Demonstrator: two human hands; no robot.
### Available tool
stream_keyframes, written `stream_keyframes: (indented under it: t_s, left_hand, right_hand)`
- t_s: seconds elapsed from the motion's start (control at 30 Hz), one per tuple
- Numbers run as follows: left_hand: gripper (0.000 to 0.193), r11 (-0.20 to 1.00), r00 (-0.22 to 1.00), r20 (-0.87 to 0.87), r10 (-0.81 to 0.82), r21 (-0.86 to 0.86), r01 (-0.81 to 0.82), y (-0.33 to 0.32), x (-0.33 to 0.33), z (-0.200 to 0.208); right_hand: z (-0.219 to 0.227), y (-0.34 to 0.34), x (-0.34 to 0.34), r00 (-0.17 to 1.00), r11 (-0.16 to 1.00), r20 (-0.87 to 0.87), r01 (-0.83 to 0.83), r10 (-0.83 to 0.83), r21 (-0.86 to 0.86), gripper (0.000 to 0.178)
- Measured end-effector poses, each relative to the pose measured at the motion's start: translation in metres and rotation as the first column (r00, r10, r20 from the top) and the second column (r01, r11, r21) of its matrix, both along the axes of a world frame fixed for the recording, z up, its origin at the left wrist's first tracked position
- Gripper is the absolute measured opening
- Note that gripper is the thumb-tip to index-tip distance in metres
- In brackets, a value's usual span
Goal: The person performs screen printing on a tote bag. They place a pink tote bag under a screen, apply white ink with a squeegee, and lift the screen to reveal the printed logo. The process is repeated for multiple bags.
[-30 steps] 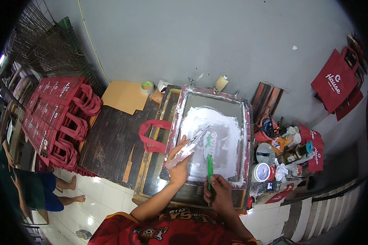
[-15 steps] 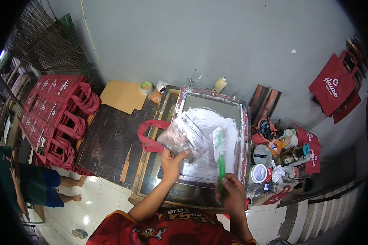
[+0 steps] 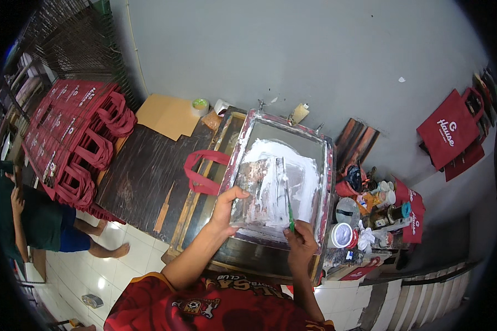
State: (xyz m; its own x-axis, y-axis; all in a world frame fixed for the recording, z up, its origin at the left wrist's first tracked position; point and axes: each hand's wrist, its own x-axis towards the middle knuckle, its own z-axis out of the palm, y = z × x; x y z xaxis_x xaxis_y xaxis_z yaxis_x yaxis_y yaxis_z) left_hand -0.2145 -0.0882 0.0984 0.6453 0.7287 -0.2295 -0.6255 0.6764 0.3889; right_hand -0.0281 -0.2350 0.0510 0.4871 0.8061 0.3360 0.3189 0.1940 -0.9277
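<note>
A wooden-framed printing screen point(image 3: 327, 190) lies on the worktable, its mesh smeared with white ink point(image 3: 302, 165). My left hand point(image 3: 224, 212) grips a wide, ink-stained squeegee point(image 3: 259, 190) by one side, tilted over the mesh. In my right hand point(image 3: 302, 238) is a narrow green spatula point(image 3: 291, 216), seen nearly edge-on along the squeegee's right edge; it looks to be touching there. From under the screen's left side sticks out the handle of a red fabric bag point(image 3: 192, 171).
Red bags point(image 3: 66, 124) are stacked at left, beside a dark table point(image 3: 138, 171). A cardboard sheet point(image 3: 168, 115) and tape roll point(image 3: 200, 106) lie behind. Ink tubs point(image 3: 342, 236) and jars crowd the right. Another person point(image 3: 38, 212) stands far left; red bags point(image 3: 450, 129) hang on the wall.
The squeegee has turned more upright and shifted right, now sharper. The spatula has moved from over the mesh to the squeegee's right edge, turning edge-on. The view has shifted slightly.
</note>
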Motion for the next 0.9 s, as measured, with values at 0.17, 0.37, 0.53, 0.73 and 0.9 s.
stream_keyframes:
  t_s: [0.17, 0.37, 0.53, 0.73, 0.9]
  left_hand:
    - [0.058, 1.0, 0.998, 0.061, -0.013, -0.024, 0.015, 0.003, -0.004, -0.006]
    - [0.056, 0.998, 0.996, 0.088, 0.007, -0.07, -0.001, 0.002, -0.002, -0.012]
    - [0.052, 0.998, 0.999, 0.025, 0.046, 0.052, -0.048, 0.006, -0.012, -0.012]
    - [0.054, 0.887, 0.944, -0.184, 0.272, 0.428, -0.172, 0.01, -0.022, 0.001]
    - [0.055, 0.837, 0.921, -0.256, 0.294, 0.534, -0.119, 0.002, -0.022, 0.004]
  right_hand:
    - [0.01, -0.008, 0.007, 0.995, 1.0, 0.092, 0.028, -0.027, -0.002, 0.026]
    - [0.021, -0.021, 0.03, 0.946, 0.997, 0.32, 0.069, -0.057, -0.026, 0.027]
    - [0.009, -0.035, 0.054, 0.916, 0.985, 0.368, 0.17, -0.163, 0.013, 0.025]
    - [0.041, -0.06, 0.059, 0.956, 0.968, -0.287, -0.018, -0.057, -0.252, 0.016]
    - [0.053, -0.053, 0.042, 0.959, 0.906, -0.276, -0.056, -0.068, -0.419, 0.019]
